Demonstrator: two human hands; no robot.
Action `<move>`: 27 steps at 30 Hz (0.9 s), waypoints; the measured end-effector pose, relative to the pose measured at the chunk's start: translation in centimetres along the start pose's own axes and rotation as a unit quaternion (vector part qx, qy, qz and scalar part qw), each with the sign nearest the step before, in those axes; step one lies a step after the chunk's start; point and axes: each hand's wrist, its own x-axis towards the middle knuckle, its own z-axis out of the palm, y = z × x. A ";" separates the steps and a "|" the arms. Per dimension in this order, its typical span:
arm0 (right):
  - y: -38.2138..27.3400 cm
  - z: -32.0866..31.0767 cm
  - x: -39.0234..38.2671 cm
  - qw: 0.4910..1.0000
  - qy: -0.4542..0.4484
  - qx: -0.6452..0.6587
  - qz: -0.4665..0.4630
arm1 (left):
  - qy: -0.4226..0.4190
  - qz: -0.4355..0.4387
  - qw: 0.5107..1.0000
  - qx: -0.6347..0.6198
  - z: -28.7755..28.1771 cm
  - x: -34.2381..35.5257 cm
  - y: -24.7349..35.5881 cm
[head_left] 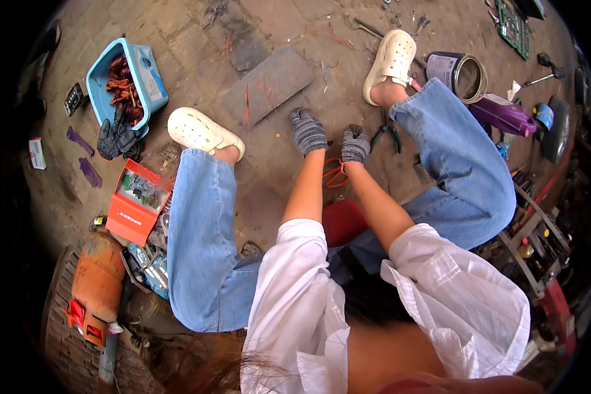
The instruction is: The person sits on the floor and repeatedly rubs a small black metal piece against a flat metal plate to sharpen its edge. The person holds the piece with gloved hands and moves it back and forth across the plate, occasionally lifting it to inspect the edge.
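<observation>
- While the grey slab (269, 84) is lying just beyond the left grip (308, 131), dark-handled pliers (385, 125) are lying beside the right grip (356, 144).
- Whether either grip is clenching or grasping something, I cannot tell.

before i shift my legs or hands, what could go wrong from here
Your right leg in loose blue denim could knock the dark round can close beside it; its mouth looks open, though I cannot tell what is inside.
Your right hand in a grey knitted glove might bump the black-handled pliers lying nearby.
Your left hand, gloved alike, could snag the thin orange-red strand on the flat grey slab.
</observation>
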 end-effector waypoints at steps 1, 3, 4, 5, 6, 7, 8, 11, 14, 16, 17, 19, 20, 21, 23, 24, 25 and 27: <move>-0.3 0.8 0.3 0.999 0.010 -0.044 -0.001 | 0.023 -0.022 0.999 -0.011 -0.2 0.3 0.0; -0.7 1.5 0.5 0.997 -0.003 -0.077 0.010 | 0.031 -0.115 0.992 -0.042 -0.4 0.8 0.8; -0.9 1.5 0.7 0.997 -0.022 -0.065 0.024 | 0.034 -0.156 0.985 -0.059 -0.3 1.1 1.3; -1.1 1.4 0.8 0.997 -0.042 -0.054 0.038 | 0.030 -0.165 0.984 -0.064 -0.4 1.4 1.5; -1.2 1.4 0.6 0.998 -0.046 -0.025 0.037 | 0.026 -0.175 0.982 -0.068 -0.5 1.7 1.7; -1.5 1.1 0.3 0.998 -0.050 0.003 0.035 | 0.023 -0.185 0.980 -0.073 -0.5 2.0 1.8; -1.8 0.9 0.1 0.997 -0.056 0.031 0.032 | 0.007 -0.191 0.978 -0.078 -0.5 2.2 1.8; -1.8 1.0 0.8 0.996 -0.065 0.054 0.040 | 0.018 -0.144 0.986 -0.086 -1.1 2.0 1.7; -4.5 -0.1 1.6 0.997 -0.035 0.063 0.025 | 0.085 -0.089 0.963 -0.241 -1.1 0.5 2.2; -7.5 -1.7 2.0 0.988 -0.070 0.139 -0.003 | 0.054 -0.209 0.808 -0.548 -4.8 0.0 5.5; -8.2 -2.7 3.0 0.971 -0.101 0.214 -0.020 | -0.010 -0.264 0.700 -0.663 -8.6 -0.2 8.2; -12.5 -6.0 2.8 0.948 -0.170 0.255 -0.088 | -0.029 -0.182 0.707 -0.683 -12.3 -0.5 9.3; -14.6 -7.8 2.9 0.932 -0.204 0.276 -0.118 | -0.040 -0.138 0.706 -0.694 -14.0 -0.7 10.1; -18.2 -11.2 1.5 0.934 -0.223 0.242 -0.140 | -0.031 -0.087 0.721 -0.687 -16.3 -1.1 10.9; -21.6 -15.8 -0.4 0.915 -0.230 0.255 -0.212 | -0.029 0.010 0.745 -0.667 -20.4 -2.3 12.4; -23.3 -18.1 -1.6 0.902 -0.268 0.259 -0.216 | -0.020 0.056 0.756 -0.651 -22.3 -2.9 12.7; -25.3 -21.0 -3.1 0.889 -0.305 0.261 -0.220 | 0.005 0.102 0.793 -0.601 -23.7 -3.5 12.9; -26.2 -24.7 -4.1 0.878 -0.325 0.233 -0.261 | -0.013 0.119 0.784 -0.610 -26.8 -5.5 13.8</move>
